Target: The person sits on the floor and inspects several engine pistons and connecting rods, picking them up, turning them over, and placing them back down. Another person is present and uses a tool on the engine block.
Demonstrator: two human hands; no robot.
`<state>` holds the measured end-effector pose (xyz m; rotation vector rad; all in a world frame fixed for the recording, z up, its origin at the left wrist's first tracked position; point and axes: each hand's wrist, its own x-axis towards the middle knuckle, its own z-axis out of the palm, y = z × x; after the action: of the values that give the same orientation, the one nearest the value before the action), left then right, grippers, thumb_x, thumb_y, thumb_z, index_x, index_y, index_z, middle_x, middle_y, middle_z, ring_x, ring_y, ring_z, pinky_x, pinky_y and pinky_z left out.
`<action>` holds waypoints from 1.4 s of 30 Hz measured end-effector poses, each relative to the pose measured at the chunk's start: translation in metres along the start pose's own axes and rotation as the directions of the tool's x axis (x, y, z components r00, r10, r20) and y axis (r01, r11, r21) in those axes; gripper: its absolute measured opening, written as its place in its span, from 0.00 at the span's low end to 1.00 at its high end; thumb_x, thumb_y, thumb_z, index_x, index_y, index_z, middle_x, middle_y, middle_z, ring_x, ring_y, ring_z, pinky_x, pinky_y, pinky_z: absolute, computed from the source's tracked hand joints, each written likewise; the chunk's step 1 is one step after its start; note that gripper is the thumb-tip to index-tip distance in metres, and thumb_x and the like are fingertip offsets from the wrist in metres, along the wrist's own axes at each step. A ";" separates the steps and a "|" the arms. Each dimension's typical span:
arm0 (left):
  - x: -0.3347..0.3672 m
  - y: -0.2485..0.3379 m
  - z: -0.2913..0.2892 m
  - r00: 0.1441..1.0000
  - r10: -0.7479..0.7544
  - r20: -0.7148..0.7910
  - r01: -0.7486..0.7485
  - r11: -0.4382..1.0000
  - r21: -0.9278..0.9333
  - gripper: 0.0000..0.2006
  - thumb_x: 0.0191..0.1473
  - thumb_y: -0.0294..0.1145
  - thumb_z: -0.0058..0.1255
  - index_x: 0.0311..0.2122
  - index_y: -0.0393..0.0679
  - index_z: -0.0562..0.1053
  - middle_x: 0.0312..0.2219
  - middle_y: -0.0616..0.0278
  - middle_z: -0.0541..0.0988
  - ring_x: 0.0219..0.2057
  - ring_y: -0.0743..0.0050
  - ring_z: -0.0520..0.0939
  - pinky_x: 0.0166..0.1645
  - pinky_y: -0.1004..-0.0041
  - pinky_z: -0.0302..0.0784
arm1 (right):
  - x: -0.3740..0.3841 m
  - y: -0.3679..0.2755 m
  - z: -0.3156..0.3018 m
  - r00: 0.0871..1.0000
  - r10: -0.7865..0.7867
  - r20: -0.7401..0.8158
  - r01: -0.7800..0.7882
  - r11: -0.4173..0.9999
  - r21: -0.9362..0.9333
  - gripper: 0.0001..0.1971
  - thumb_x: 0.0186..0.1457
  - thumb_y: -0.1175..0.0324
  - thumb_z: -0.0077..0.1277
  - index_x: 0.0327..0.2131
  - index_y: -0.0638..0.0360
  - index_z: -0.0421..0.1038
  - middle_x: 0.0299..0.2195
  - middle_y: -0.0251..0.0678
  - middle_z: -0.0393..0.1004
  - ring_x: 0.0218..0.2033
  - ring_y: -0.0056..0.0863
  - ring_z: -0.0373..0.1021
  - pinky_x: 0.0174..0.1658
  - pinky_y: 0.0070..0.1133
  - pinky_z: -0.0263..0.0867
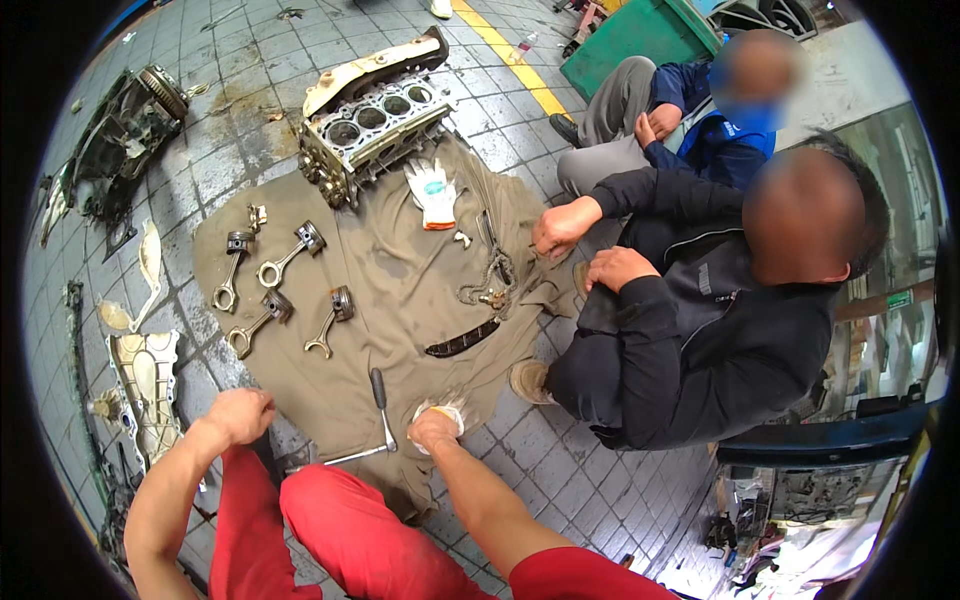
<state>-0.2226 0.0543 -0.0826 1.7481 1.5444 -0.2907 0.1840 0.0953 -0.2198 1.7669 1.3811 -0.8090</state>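
Observation:
My right hand (433, 428) is closed on a crumpled white cloth (453, 412), possibly a work glove, low over the front of the brown ground sheet (390, 265). To its left lies a ratchet wrench with a dark handle (378, 388), and a long metal bar (350, 457) meets its lower end. My left hand (243, 413) is curled into a loose fist by my left knee, with nothing showing in it. Several pistons on connecting rods, one a piston (343, 303) at the right of the group, lie further off on the sheet.
An engine block (375, 130) stands at the far edge, near white gloves (432, 195). A chain (495, 275) and black curved guide (462, 338) lie right. Two people sit at the right, one in a black jacket (690, 310). A metal cover (148, 385) lies left.

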 end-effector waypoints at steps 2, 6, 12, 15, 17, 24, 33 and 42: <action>0.011 -0.005 0.016 0.999 0.048 -0.019 -0.048 0.999 -0.006 0.14 0.62 0.43 0.52 0.44 0.46 0.80 0.41 0.51 0.86 0.45 0.46 0.86 0.50 0.53 0.81 | -0.001 0.002 -0.002 1.000 -0.013 0.008 0.013 1.000 -0.005 0.24 0.54 0.53 0.60 0.52 0.55 0.82 0.55 0.40 0.81 0.58 0.40 0.77 0.57 0.34 0.73; 0.037 -0.008 0.031 1.000 -0.003 -0.029 0.000 0.995 -0.096 0.14 0.62 0.43 0.53 0.43 0.46 0.81 0.41 0.51 0.86 0.45 0.45 0.86 0.51 0.53 0.81 | -0.014 -0.009 -0.018 0.998 0.041 0.052 -0.041 0.999 0.000 0.24 0.54 0.55 0.57 0.51 0.56 0.82 0.55 0.40 0.81 0.58 0.41 0.77 0.57 0.33 0.72; 0.072 0.000 0.061 0.970 -0.143 -0.199 0.053 0.915 -0.400 0.13 0.59 0.42 0.58 0.40 0.43 0.80 0.38 0.50 0.85 0.43 0.46 0.85 0.49 0.54 0.80 | -0.013 -0.016 -0.021 0.994 0.090 0.069 -0.088 0.996 -0.032 0.24 0.54 0.55 0.57 0.52 0.55 0.82 0.55 0.40 0.81 0.58 0.40 0.77 0.57 0.33 0.72; 0.082 0.001 0.071 0.937 -0.239 -0.253 0.066 0.834 -0.547 0.12 0.59 0.39 0.59 0.38 0.41 0.78 0.35 0.50 0.84 0.40 0.47 0.85 0.47 0.55 0.79 | -0.014 -0.017 -0.021 0.991 0.101 0.084 -0.097 0.994 -0.040 0.24 0.54 0.55 0.57 0.52 0.55 0.82 0.55 0.39 0.81 0.58 0.40 0.77 0.58 0.32 0.72; 0.084 0.000 0.079 0.922 -0.292 -0.255 0.076 0.780 -0.621 0.11 0.58 0.38 0.60 0.38 0.40 0.77 0.34 0.51 0.83 0.39 0.47 0.84 0.46 0.55 0.79 | -0.013 -0.021 -0.024 0.991 0.103 0.081 -0.100 0.994 -0.041 0.24 0.54 0.55 0.57 0.52 0.55 0.82 0.55 0.39 0.81 0.58 0.40 0.77 0.58 0.31 0.72; 0.076 -0.002 0.088 0.911 -0.255 -0.324 0.016 0.807 -0.590 0.12 0.58 0.38 0.60 0.37 0.38 0.78 0.31 0.49 0.83 0.36 0.49 0.84 0.45 0.58 0.79 | -0.008 -0.018 -0.020 0.986 0.153 0.065 -0.153 0.988 -0.007 0.22 0.54 0.55 0.59 0.49 0.52 0.84 0.53 0.35 0.83 0.56 0.35 0.78 0.56 0.30 0.73; 0.054 -0.008 0.095 0.927 -0.195 -0.321 -0.029 0.814 -0.580 0.14 0.65 0.42 0.57 0.40 0.40 0.76 0.32 0.48 0.85 0.37 0.42 0.85 0.44 0.53 0.79 | 0.022 -0.018 0.007 0.977 0.213 -0.002 -0.213 0.977 -0.029 0.18 0.56 0.57 0.58 0.46 0.50 0.85 0.50 0.33 0.84 0.53 0.34 0.80 0.52 0.30 0.75; 0.063 -0.015 0.114 0.913 -0.142 -0.384 -0.072 0.868 -0.491 0.10 0.68 0.38 0.50 0.45 0.43 0.74 0.36 0.46 0.84 0.40 0.39 0.85 0.45 0.50 0.79 | 0.049 0.003 0.030 0.984 0.177 0.007 -0.177 0.984 -0.029 0.18 0.55 0.57 0.59 0.47 0.48 0.85 0.52 0.31 0.84 0.55 0.32 0.79 0.55 0.29 0.74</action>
<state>-0.1860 0.0243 -0.2049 1.4134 1.7475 0.4619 0.1962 0.0942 -0.2759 1.8318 1.2038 -0.6977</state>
